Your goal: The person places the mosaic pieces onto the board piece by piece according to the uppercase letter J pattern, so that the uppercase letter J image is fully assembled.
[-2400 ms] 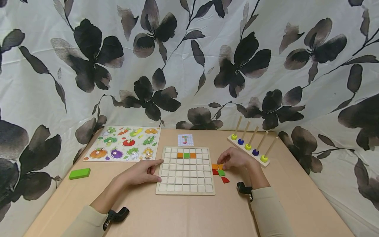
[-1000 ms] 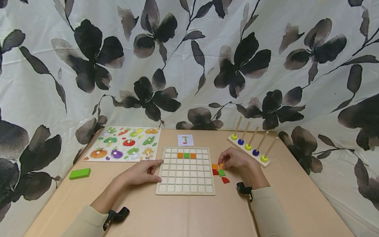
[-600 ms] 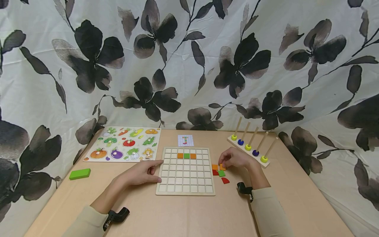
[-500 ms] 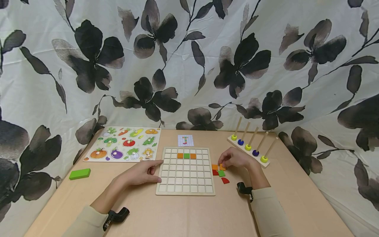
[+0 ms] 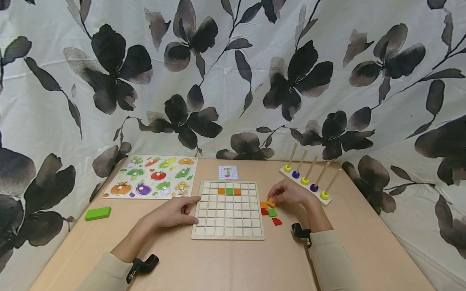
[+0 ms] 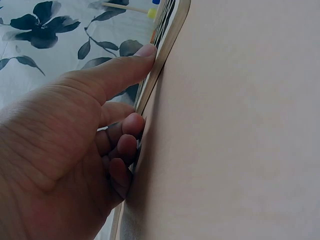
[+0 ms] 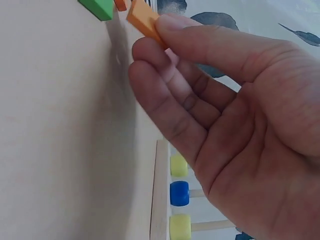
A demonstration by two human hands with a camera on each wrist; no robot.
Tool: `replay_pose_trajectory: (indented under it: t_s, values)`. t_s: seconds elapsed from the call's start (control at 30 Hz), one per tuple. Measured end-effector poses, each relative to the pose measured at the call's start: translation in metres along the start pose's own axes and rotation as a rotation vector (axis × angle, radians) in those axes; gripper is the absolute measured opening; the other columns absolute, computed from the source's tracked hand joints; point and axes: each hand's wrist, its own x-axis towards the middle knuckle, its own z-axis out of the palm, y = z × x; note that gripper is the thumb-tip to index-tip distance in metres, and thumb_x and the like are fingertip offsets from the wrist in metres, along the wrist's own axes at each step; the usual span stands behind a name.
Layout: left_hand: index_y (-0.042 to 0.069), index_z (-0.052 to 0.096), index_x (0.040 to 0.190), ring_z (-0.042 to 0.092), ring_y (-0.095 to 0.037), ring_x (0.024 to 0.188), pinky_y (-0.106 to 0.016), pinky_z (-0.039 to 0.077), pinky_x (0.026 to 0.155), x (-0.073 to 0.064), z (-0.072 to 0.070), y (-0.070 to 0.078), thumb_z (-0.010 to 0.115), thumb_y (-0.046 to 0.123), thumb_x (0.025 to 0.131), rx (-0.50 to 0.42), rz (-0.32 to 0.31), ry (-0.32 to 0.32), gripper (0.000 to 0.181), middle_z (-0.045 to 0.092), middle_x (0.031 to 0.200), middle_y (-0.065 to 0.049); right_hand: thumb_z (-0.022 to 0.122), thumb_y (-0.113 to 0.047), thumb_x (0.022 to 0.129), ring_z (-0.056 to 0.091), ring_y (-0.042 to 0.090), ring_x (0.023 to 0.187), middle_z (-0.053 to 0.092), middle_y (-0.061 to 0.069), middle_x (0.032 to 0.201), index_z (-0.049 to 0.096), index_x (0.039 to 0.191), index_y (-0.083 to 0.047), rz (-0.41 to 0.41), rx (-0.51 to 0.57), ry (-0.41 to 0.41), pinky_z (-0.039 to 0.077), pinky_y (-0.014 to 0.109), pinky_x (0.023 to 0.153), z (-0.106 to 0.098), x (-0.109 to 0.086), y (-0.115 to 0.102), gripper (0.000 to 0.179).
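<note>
My right hand pinches an orange square tile between thumb and fingertips; in the right wrist view the tile is tilted and raised off the table. Beneath and beside it lie another orange tile, a green tile, a red piece and a red rounded-corner piece. My left hand touches the left edge of a wooden grid board, its thumb and index finger extended against the rim. An orange, a green and an orange tile sit in one row of the board.
Behind the board lies a small pattern card. A vegetable picture board stands back left, with a green block in front of it. A peg stand with yellow and blue beads is just behind my right hand.
My right hand has picked up the orange tile from the pile and tilted it slightly upward. The left hand has stayed at the board's edge.
</note>
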Motion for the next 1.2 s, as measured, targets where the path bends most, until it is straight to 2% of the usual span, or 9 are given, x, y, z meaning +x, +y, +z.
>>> replay_pose_trajectory:
  t_s: [0.27, 0.43, 0.57, 0.7, 0.87, 1.03, 1.2]
  values:
    - [0.01, 0.048, 0.156, 0.042, -0.006, 0.069, -0.023, 0.036, 0.064, 0.0, -0.001, 0.0, 0.082, 0.043, 0.089, 0.009, 0.006, 0.001, 0.083, 0.049, 0.078, 0.006, 0.074, -0.006, 0.094, 0.061, 0.024, 0.086, 0.072, 0.008, 0.096, 0.079, 0.111, -0.007, -0.048, 0.028, 0.037, 0.051, 0.03, 0.078, -0.001, 0.001, -0.009, 0.018]
    - [0.01, 0.048, 0.156, 0.043, -0.006, 0.069, -0.023, 0.036, 0.064, 0.0, -0.001, 0.001, 0.082, 0.043, 0.088, 0.0, 0.002, 0.003, 0.083, 0.05, 0.079, 0.006, 0.073, -0.003, 0.094, 0.063, 0.024, 0.087, 0.074, 0.008, 0.099, 0.078, 0.112, -0.006, -0.052, 0.046, 0.052, 0.052, 0.03, 0.082, 0.0, 0.002, -0.016, 0.02]
    - [0.01, 0.048, 0.156, 0.043, -0.006, 0.069, -0.023, 0.036, 0.064, 0.0, -0.001, 0.001, 0.083, 0.043, 0.088, -0.003, 0.003, 0.001, 0.083, 0.05, 0.079, 0.006, 0.073, -0.001, 0.093, 0.063, 0.025, 0.091, 0.074, 0.014, 0.105, 0.076, 0.116, -0.003, -0.061, 0.03, 0.065, 0.053, 0.03, 0.085, 0.002, 0.004, -0.021, 0.023]
    - [0.009, 0.048, 0.156, 0.043, -0.006, 0.068, -0.023, 0.036, 0.064, 0.0, -0.002, 0.001, 0.083, 0.042, 0.088, 0.0, 0.007, 0.001, 0.083, 0.05, 0.078, 0.006, 0.072, -0.002, 0.094, 0.06, 0.026, 0.094, 0.072, 0.014, 0.105, 0.076, 0.115, -0.007, -0.06, 0.03, 0.093, 0.052, 0.033, 0.085, 0.007, 0.006, -0.026, 0.022]
    - [0.008, 0.048, 0.156, 0.042, -0.006, 0.068, -0.023, 0.036, 0.063, 0.001, -0.002, 0.001, 0.082, 0.042, 0.089, 0.008, 0.024, 0.003, 0.083, 0.049, 0.077, 0.006, 0.083, -0.016, 0.089, 0.061, 0.026, 0.094, 0.073, 0.004, 0.099, 0.078, 0.111, -0.019, -0.072, 0.026, 0.171, 0.052, 0.035, 0.083, 0.014, 0.01, -0.032, 0.022]
    - [0.008, 0.048, 0.156, 0.042, -0.005, 0.067, -0.023, 0.036, 0.064, 0.001, -0.001, 0.001, 0.083, 0.042, 0.089, 0.01, 0.016, -0.001, 0.083, 0.049, 0.077, 0.006, 0.082, -0.012, 0.09, 0.062, 0.024, 0.086, 0.075, 0.005, 0.097, 0.079, 0.113, -0.012, -0.154, 0.025, 0.196, 0.054, 0.027, 0.077, 0.023, 0.016, -0.039, 0.023]
    - [0.01, 0.048, 0.156, 0.042, -0.005, 0.068, -0.023, 0.036, 0.064, 0.0, 0.0, 0.0, 0.082, 0.043, 0.089, 0.007, 0.004, 0.0, 0.083, 0.049, 0.078, 0.006, 0.081, -0.012, 0.091, 0.061, 0.022, 0.085, 0.073, 0.004, 0.095, 0.079, 0.114, -0.011, -0.15, 0.031, 0.214, 0.052, 0.024, 0.073, 0.031, 0.02, -0.045, 0.023]
